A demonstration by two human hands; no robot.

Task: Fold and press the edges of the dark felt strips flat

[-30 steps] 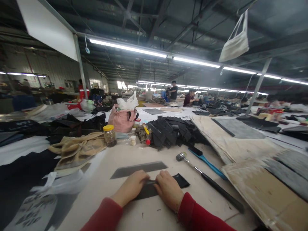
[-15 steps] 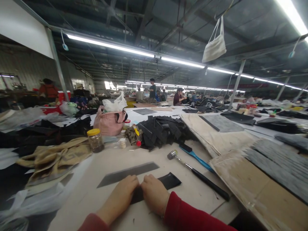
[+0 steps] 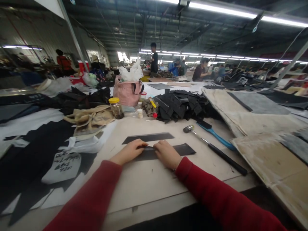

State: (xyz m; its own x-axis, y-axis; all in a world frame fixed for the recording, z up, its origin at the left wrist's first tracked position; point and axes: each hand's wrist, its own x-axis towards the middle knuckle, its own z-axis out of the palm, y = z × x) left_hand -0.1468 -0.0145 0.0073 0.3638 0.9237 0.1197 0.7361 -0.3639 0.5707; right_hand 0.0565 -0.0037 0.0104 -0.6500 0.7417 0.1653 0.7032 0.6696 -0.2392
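A dark strip of material (image 3: 185, 149) lies on the pale work board, its upper edge pinched up between my two hands. My left hand (image 3: 131, 151) is closed on the strip's left part, thumb and fingers together at the edge. Close beside it, my right hand (image 3: 167, 154) grips the same edge, with the strip's right end sticking out past the knuckles. Just beyond both hands a second dark strip (image 3: 149, 137) rests flat with slanted ends. To the right lie a hammer (image 3: 213, 149) with a black handle and a blue brush (image 3: 218, 136).
Behind the board sit a heap of black pieces (image 3: 180, 102), a pink bag (image 3: 126, 91) and a yellow-lidded jar (image 3: 116, 109). Layered sheets (image 3: 271, 160) lie at right. A white plastic bag (image 3: 64, 166) and black cloth (image 3: 43, 154) are at left. Other people are farther back.
The camera view has tilted down and turned left. Both hands stay at the dark strip; its edge between them now shows lifted, and more of its lower face is visible.
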